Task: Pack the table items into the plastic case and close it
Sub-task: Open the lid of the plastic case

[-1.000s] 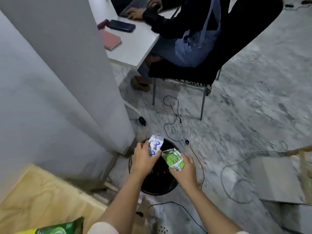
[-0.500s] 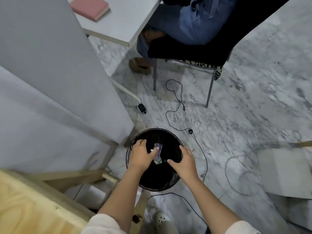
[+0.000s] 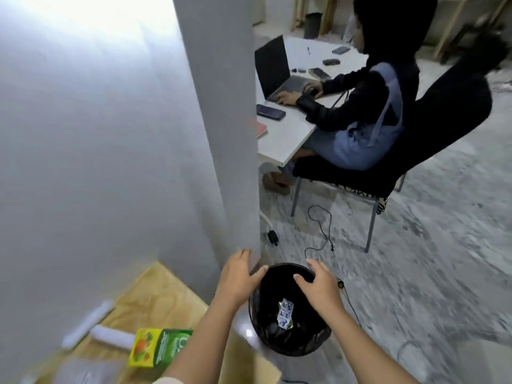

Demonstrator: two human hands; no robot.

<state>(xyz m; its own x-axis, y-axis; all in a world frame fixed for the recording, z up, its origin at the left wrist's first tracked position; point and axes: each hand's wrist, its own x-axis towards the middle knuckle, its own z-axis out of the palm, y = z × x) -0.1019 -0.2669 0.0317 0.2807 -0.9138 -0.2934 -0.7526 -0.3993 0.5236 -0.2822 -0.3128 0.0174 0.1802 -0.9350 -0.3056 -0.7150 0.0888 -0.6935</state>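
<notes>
My left hand [image 3: 238,278] and my right hand [image 3: 318,285] hover empty, fingers spread, over a black waste bin [image 3: 291,345] on the floor. Crumpled wrappers [image 3: 285,317] lie inside the bin. On the wooden table [image 3: 155,297] at lower left stand a green and yellow carton [image 3: 159,347], a white tube-like item [image 3: 112,337] and a long white piece [image 3: 86,324]. A blurred clear plastic thing [image 3: 80,372] lies at the table's near edge; I cannot tell whether it is the case.
A grey partition wall [image 3: 221,134] rises just left of the bin. Beyond it a person sits on a black chair [image 3: 415,151] at a white desk [image 3: 288,139] with a laptop. Thin cables [image 3: 321,234] trail over the marble floor.
Both hands held wrappers over the bin, then let them drop in. The hands have now lifted, empty, and my view has swung up and left, showing the table.
</notes>
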